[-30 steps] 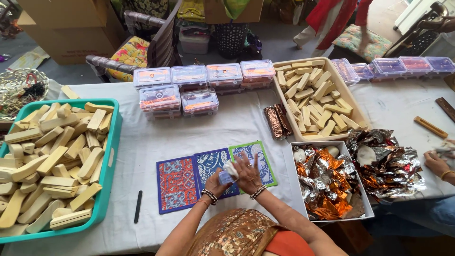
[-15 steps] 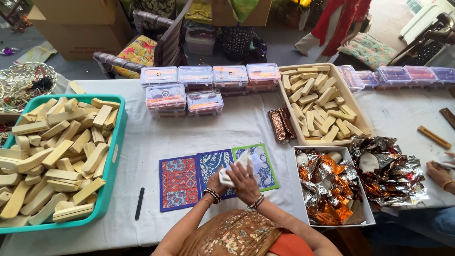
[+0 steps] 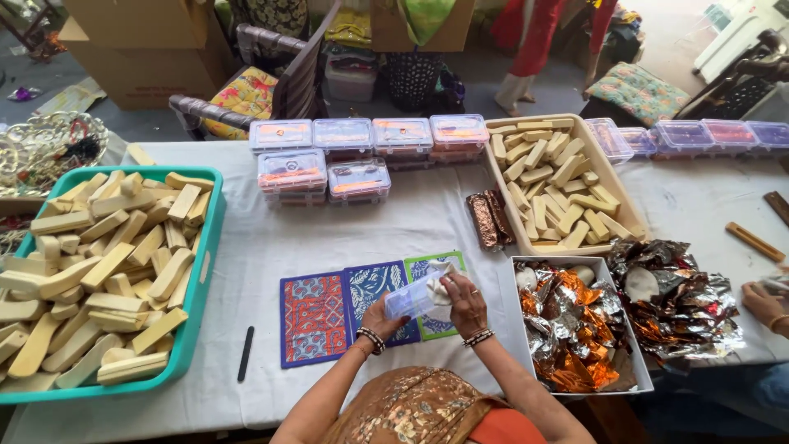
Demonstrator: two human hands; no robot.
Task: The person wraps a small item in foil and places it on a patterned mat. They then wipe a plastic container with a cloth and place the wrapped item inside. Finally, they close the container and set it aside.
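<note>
Both hands, left (image 3: 380, 316) and right (image 3: 465, 298), closed around a pale bar (image 3: 415, 296), mid-wrap in clear film; next likely needs tight folds.

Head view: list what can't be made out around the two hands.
- Wrapped object: its contents, covered by translucent wrap and both hands.
- Left hand: fingertips hidden under the object.
- Right hand: palm faces away.
- Green mat: pattern mostly covered by the hands.

So there's a small pale bar in clear wrapping (image 3: 417, 294), tilted with its right end higher, held up just over the blue patterned mat (image 3: 374, 289), a white cloth (image 3: 442, 278) bunched against its right end.
</note>
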